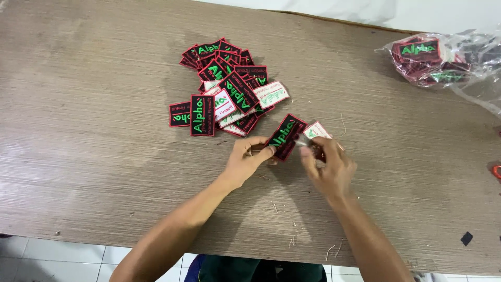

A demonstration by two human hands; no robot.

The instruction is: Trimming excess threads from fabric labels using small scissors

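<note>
Left hand [245, 159]: fingers are curling in and pinching the lower end of a black patch [285, 137] with a red border and green lettering. The patch is tilting up off the desk [94, 156], a little nearer the front edge than the middle.

Right hand [329, 168]: fingers are bunching together just beside the patch's right edge, closing around something small and dark; what it is cannot be told. A white-faced patch [316, 130] is lying just beyond this hand, touching or nearly touching the held one.

A loose pile of patches [227, 86], some face up in black, some showing white backs, is spreading toward the back edge, near the hands but apart from them.

Thread scraps [292, 230] are lying scattered along the front edge between the forearms.

A clear plastic bag [443, 60] holding more patches is sitting at the back right corner, well apart. A small red object [497, 171] is showing at the right edge, mostly cut off.
</note>
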